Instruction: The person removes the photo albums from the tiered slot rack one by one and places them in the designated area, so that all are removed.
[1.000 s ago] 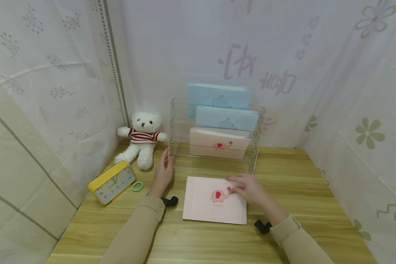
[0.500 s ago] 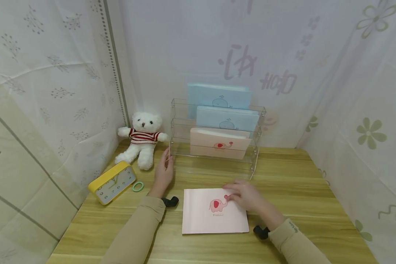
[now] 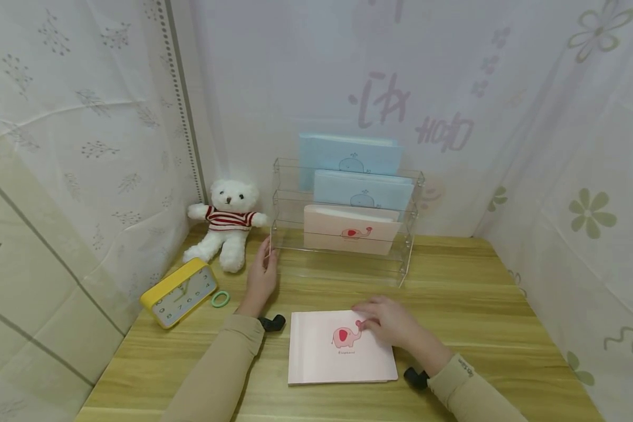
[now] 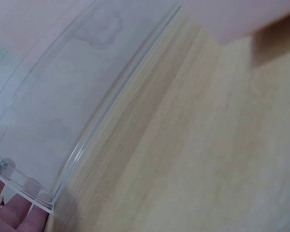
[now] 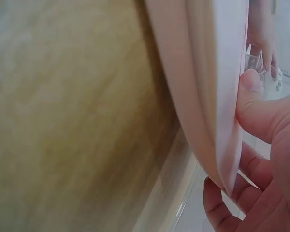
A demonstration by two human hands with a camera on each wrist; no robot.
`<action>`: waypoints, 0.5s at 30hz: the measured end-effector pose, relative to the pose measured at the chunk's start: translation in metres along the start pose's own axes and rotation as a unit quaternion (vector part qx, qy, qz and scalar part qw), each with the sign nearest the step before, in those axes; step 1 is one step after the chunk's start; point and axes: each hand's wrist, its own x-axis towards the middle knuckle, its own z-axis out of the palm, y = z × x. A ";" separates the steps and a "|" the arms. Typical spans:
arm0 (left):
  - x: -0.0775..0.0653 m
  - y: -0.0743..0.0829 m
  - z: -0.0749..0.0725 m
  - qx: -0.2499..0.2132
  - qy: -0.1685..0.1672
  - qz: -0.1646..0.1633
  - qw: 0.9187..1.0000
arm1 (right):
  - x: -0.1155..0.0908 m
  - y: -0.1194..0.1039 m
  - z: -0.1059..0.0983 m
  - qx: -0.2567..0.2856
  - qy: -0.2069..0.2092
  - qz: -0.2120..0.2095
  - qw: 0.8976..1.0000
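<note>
My right hand (image 3: 395,322) holds the top right of a pink notebook (image 3: 313,357) with a red elephant on its cover. In the right wrist view the thumb (image 5: 253,101) presses on the cover while fingers curl round the notebook's corner; its pages bow slightly apart. Farther back is a clear acrylic rack (image 3: 295,249). Gripping the rack's left side is my left hand (image 3: 262,275), its fingertips (image 4: 34,217) showing at the panel's edge in the left wrist view. Two blue whale notebooks (image 3: 327,187) and one pink elephant notebook (image 3: 324,231) stand in the rack's tiers.
A white teddy bear (image 3: 232,220) in a striped sweater sits left of the rack. In front of it are a yellow alarm clock (image 3: 181,290) and a small green ring (image 3: 220,299). Patterned curtains (image 3: 316,70) close off the table (image 3: 469,305) at the back and sides.
My right hand has drawn the pink notebook toward me, away from the rack, and slightly left. The left hand and the rack have stayed in place.
</note>
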 end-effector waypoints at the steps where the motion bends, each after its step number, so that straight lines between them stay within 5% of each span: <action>1: 0.000 0.000 0.000 0.001 0.000 0.001 1.000 | -0.001 -0.001 0.000 -0.004 0.000 -0.001 1.000; 9: 0.001 0.002 0.000 -0.004 -0.004 0.001 1.000 | -0.006 -0.005 0.002 -0.020 -0.011 0.009 1.000; 15: 0.000 0.001 0.000 -0.009 -0.003 0.001 1.000 | -0.004 -0.006 -0.005 -0.030 -0.025 -0.022 0.999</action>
